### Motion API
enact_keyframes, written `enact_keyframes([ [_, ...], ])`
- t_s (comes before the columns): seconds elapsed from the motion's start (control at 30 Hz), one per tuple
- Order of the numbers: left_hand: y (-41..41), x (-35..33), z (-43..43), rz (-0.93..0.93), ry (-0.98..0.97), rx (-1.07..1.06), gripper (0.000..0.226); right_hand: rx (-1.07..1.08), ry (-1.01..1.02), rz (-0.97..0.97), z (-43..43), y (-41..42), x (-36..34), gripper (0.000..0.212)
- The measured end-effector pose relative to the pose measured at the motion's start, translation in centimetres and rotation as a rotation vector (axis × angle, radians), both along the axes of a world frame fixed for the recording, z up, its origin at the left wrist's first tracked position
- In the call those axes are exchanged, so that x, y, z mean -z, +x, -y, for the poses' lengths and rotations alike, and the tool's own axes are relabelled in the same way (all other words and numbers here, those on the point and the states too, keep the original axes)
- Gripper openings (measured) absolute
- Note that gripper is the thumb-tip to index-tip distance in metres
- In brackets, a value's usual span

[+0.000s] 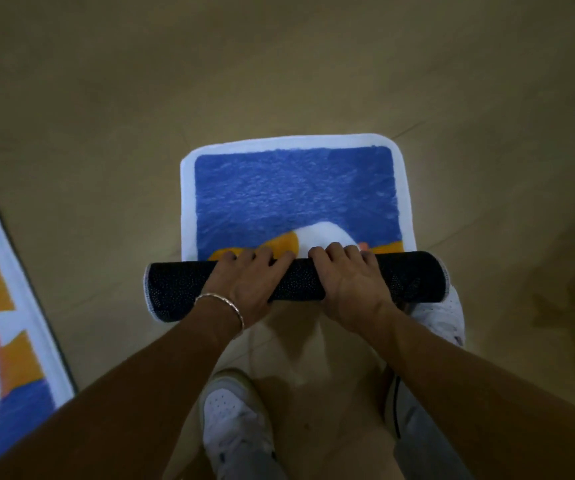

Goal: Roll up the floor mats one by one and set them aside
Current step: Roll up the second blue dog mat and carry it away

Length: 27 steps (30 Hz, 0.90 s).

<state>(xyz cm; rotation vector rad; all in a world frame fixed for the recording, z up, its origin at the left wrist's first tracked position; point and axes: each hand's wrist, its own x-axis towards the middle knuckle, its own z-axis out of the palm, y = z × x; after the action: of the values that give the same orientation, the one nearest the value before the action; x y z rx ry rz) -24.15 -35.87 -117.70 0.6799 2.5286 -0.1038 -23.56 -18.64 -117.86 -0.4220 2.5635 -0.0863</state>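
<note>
Mat [296,195] half rolled on the floor [123,98], gripped from above.
The roll [175,285] shows its dark dotted underside and lies across the near end of the mat, while the blue far part lies flat. The left hand [248,282] and the right hand [348,282] sit side by side on the roll, fingers curled over its far edge. The thumbs are probably underneath, but the light is dim. A second mat [2,306] lies flat at the left, well apart.

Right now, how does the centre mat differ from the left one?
The centre mat is partly rolled, dark dotted backing out; the left mat lies flat. The left hand and right hand grip the centre mat's roll; the left mat is untouched. Both: blue, white border, orange-white motif.
</note>
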Motion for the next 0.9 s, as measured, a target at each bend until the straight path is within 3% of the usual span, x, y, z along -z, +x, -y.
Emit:
enact_keyframes([
  [0.17, 2.6, 2.7, 0.4, -0.137, 0.053, 0.047, 0.075, 0.019, -0.019, -0.054, 0.2, 2.7, 2.4, 0.049],
  [0.3, 4.0, 4.2, 0.5, -0.116, 0.038, 0.012, 0.078, 0.031, -0.005, -0.087, 0.6, 3.8, 3.6, 0.058],
  [0.4, 3.2, 3.5, -0.2, 0.031, -0.01, 0.026, 0.082, 0.031, 0.005, -0.029, 0.5, 3.7, 3.8, 0.065],
  [0.53, 1.7, 3.1, -0.5, 0.235, -0.081, 0.061, 0.085, -0.016, -0.009, 0.085, -0.2, 3.3, 3.6, 0.059],
  [0.73, -0.1, 2.7, -1.6, 0.49, -0.064, 0.024, 0.089, -0.046, 0.014, 0.161, -0.8, 3.8, 3.4, 0.06],
  [0.9, 3.0, 4.2, -0.1, 0.01, 0.023, 0.101, 0.105, -0.04, 0.001, 0.299, -0.9, 0.4, 3.9, 0.053],
])
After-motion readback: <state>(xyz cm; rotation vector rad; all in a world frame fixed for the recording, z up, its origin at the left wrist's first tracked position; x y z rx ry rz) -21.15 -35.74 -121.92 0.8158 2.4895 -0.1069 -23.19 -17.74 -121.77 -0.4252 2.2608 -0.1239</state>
